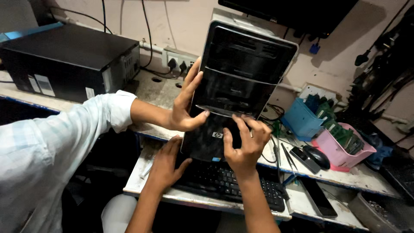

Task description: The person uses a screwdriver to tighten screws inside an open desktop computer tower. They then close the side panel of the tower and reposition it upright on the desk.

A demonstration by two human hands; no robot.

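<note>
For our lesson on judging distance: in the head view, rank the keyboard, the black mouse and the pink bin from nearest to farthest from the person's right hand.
From the right hand:
1. Black computer keyboard, directly below the hand.
2. Black mouse, to its right on the shelf.
3. Pink plastic bin, farther right, beyond the mouse.

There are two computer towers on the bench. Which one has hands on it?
The glossy black tower in the middle, tilted with its front panel facing the camera. The other black tower lies flat at the far left, untouched.
</note>
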